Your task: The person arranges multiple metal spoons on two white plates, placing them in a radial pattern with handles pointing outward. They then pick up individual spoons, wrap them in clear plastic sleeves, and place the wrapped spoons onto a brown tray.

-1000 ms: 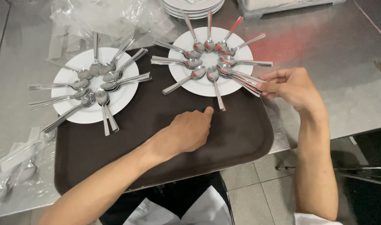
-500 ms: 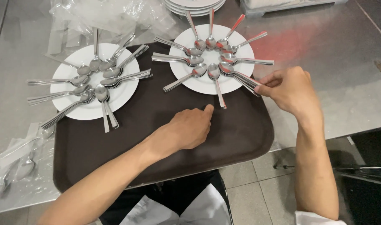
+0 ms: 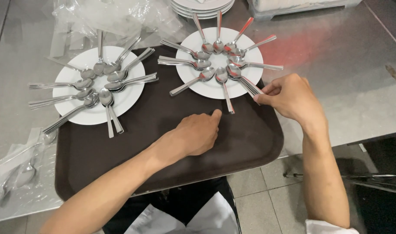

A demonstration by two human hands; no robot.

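since a moment ago our right hand (image 3: 291, 97) has slid in closer to the right plate (image 3: 215, 89), while our left hand (image 3: 198, 133) has barely shifted on the tray.

largest first: the steel bench (image 3: 349, 86) carries a dark brown tray (image 3: 163, 143) whose near edge overhangs the bench's front. on the tray sit two white plates, well apart. the left plate (image 3: 92, 115) holds spoons fanned like spokes, bowls gathered at the middle and handles poking out past the rim. the right plate holds a similar fan, with gaps between handles on its lower left.

our left hand rests loosely curled on the bare tray, its forefinger stretched toward the lowest spoon (image 3: 224, 86) of the right plate, its tip close beside the handle's end; we cannot tell whether it touches. our right hand pinches the ends of a pair of spoon handles (image 3: 246, 85) that lie at the plate's lower right, thumb and fingertips closed on them, seemingly to set their angle in the fan.

behind stand stacked white plates (image 3: 202, 6) and crumpled clear plastic wrap (image 3: 98, 17); more bagged spoons (image 3: 16, 173) lie at the left.
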